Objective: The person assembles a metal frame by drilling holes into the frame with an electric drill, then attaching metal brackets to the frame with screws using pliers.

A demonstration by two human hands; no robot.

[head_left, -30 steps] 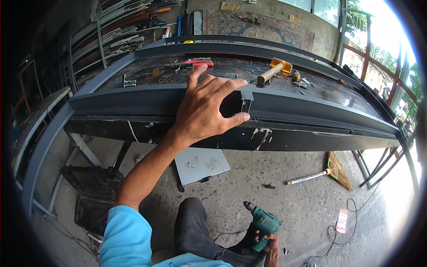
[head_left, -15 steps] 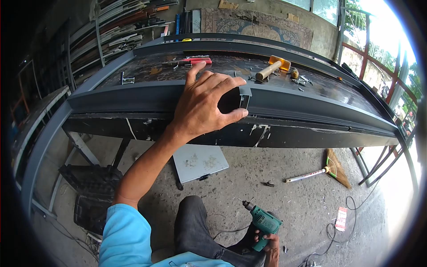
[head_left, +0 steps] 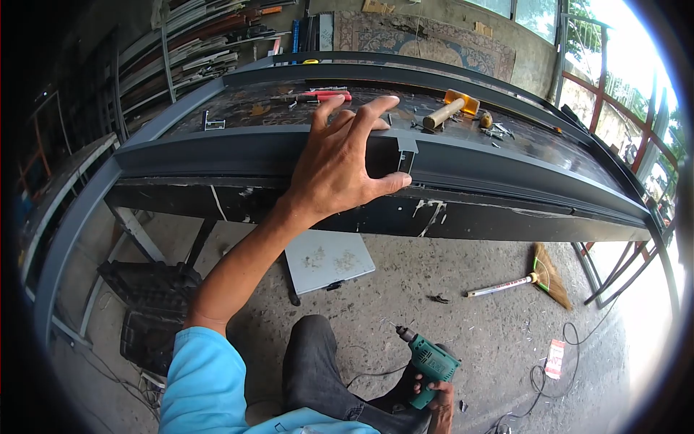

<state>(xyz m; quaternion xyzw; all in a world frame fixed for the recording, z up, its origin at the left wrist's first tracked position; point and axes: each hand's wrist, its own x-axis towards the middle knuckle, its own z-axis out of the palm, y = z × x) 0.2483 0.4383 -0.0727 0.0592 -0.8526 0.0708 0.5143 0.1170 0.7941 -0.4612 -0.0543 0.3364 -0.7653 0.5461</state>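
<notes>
My left hand (head_left: 335, 163) is at the dark grey metal frame (head_left: 499, 165), fingers spread, with the index finger raised. Its thumb tip touches the lower edge of a small grey bracket (head_left: 407, 155), which sits against the front rail. Down by my right leg, my right hand (head_left: 434, 394) is wrapped round the handle of a green power drill (head_left: 432, 359), whose chuck points up and to the left.
On the table lie a mallet (head_left: 444, 113), red-handled tools (head_left: 329, 95), another bracket (head_left: 213, 124) and loose screws. A broom (head_left: 549, 276), a grey board (head_left: 330, 260), an open black case (head_left: 148, 318) and a cord are on the floor.
My left index finger has lifted off the top of the bracket and the fingers have spread wider. The view has shifted slightly. My right hand still holds the drill.
</notes>
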